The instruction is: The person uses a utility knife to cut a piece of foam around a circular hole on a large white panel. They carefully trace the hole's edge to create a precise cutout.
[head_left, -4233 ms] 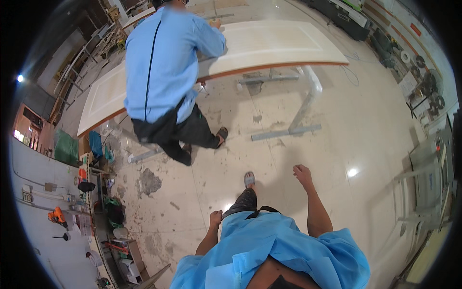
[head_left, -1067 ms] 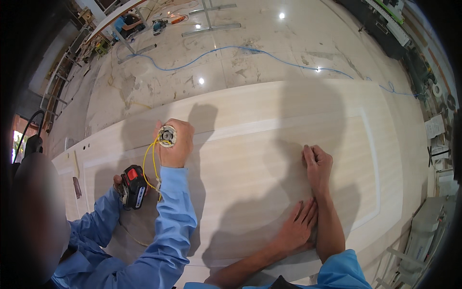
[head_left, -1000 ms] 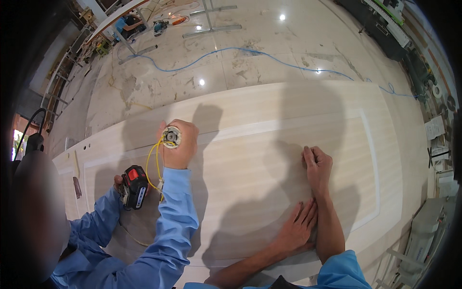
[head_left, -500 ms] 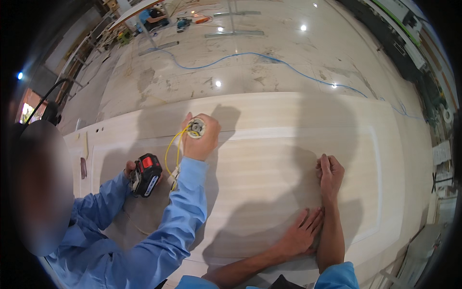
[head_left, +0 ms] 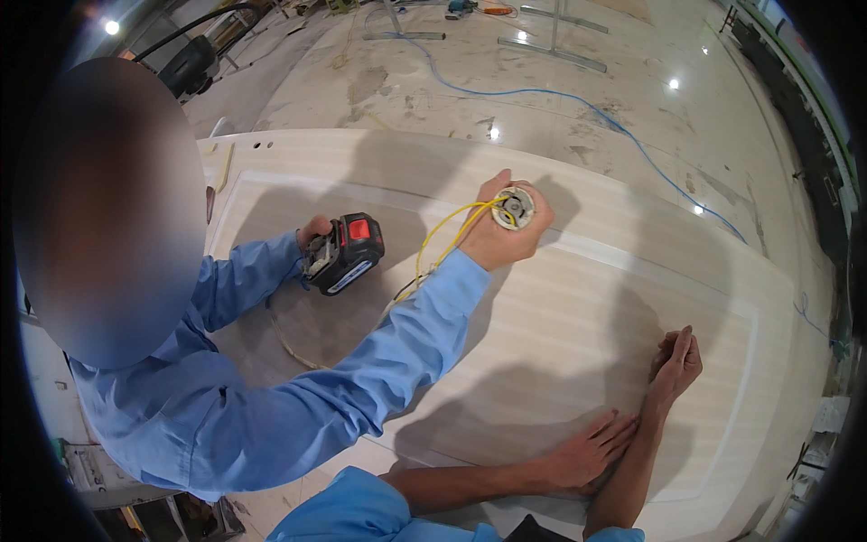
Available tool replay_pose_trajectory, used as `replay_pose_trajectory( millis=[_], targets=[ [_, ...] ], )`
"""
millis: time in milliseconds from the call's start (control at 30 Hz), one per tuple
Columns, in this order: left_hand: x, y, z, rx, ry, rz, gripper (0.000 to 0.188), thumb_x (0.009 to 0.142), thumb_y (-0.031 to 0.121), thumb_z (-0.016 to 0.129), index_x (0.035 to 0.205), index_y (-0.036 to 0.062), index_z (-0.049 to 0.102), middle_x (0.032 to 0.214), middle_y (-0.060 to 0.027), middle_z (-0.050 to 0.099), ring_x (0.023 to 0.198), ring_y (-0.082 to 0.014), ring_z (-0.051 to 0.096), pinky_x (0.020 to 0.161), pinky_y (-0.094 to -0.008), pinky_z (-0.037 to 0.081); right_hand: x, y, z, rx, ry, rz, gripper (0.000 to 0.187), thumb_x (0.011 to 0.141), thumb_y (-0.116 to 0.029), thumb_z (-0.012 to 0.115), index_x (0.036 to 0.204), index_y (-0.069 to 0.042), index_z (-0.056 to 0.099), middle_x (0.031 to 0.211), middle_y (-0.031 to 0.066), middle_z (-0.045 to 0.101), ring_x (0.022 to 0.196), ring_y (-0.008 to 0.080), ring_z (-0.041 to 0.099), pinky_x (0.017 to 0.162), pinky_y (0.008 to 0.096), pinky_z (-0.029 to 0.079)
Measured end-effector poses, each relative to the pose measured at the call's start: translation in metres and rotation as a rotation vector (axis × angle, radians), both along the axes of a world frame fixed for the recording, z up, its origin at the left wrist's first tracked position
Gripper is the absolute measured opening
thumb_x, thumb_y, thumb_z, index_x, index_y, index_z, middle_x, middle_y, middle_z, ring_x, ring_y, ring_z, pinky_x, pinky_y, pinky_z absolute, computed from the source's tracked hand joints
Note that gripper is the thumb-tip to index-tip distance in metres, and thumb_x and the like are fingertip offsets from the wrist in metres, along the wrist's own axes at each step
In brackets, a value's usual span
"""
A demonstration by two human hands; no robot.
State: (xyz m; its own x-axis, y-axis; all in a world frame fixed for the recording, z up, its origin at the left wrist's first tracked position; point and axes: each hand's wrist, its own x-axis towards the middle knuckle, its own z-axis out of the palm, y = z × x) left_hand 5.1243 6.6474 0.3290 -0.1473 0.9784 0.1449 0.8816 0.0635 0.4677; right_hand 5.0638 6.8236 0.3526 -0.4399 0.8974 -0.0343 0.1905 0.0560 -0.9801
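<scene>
My left hand lies flat with fingers stretched out on a pale door-like panel, its fingertips against my right forearm. My right hand rests on its edge on the same panel, fingers loosely curled in and thumb on top; nothing shows in it. To my left, a co-worker in a blue shirt grips a round, pale-rimmed object with yellow wires coming out of it. That person's other hand is at a black battery pack with a red button. What lies beneath their fists is hidden.
A blue cable winds over the stained tile floor beyond the panel. Metal stand legs and a teal power tool are farther off. Two dark holes mark the panel's far left end.
The view has turned, so the panel, the co-worker and my hands sit farther right in it. My hands keep their pose, and the co-worker keeps hold of the wired object.
</scene>
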Motion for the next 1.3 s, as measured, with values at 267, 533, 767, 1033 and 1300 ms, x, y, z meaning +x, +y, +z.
replay_pose_trajectory(
  millis=[267,533,767,1033,1300],
  targets=[
    [0.006,0.001,-0.002,0.019,-0.014,0.025,0.121,0.073,0.073,0.066,0.154,-0.0109,0.033,0.164,-0.0241,0.03,0.156,-0.0354,0.021,0.127,-0.055,0.011,0.004,0.002,0.0,-0.036,-0.01,0.008,0.045,0.108,-0.038,0.054,0.075,-0.008,0.059,0.063,-0.0034,0.051,0.051,0.0027,0.039,0.045,0.0217,0.026],
    [-0.002,-0.004,0.006,0.001,-0.049,0.017,0.111,0.079,0.065,0.065,0.155,-0.0093,0.032,0.164,-0.0232,0.03,0.156,-0.0335,0.022,0.127,-0.0538,0.011,0.0,-0.003,0.003,0.026,-0.012,0.012,0.044,0.108,-0.036,0.054,0.076,-0.007,0.06,0.064,-0.0025,0.054,0.053,0.0035,0.04,0.047,0.0221,0.028],
    [-0.003,-0.005,0.005,-0.035,-0.029,0.0,0.112,0.079,0.063,0.069,0.156,-0.0082,0.029,0.164,-0.0225,0.03,0.156,-0.0338,0.02,0.128,-0.0531,0.009,-0.003,-0.004,-0.001,0.045,0.111,-0.17,0.045,0.107,-0.037,0.056,0.072,-0.009,0.057,0.062,-0.0036,0.047,0.054,0.0054,0.039,0.049,0.0238,0.027],
    [0.001,-0.003,0.004,-0.029,0.003,-0.004,0.12,0.074,0.071,0.068,0.156,-0.0084,0.029,0.165,-0.0207,0.03,0.156,-0.034,0.019,0.128,-0.0534,0.007,0.0,0.008,0.002,0.069,0.212,-0.323,0.048,0.105,-0.042,0.057,0.068,-0.011,0.054,0.063,-0.0049,0.042,0.057,0.006,0.035,0.05,0.0243,0.023],
    [0.005,-0.004,-0.007,-0.01,0.027,0.025,0.122,0.074,0.073,0.066,0.156,-0.0088,0.029,0.165,-0.0207,0.029,0.156,-0.0343,0.019,0.128,-0.0548,0.007,-0.003,0.004,-0.007,0.042,0.192,-0.279,0.05,0.105,-0.043,0.058,0.068,-0.011,0.054,0.063,-0.0054,0.043,0.055,0.005,0.033,0.05,0.0233,0.022]
  ],
)
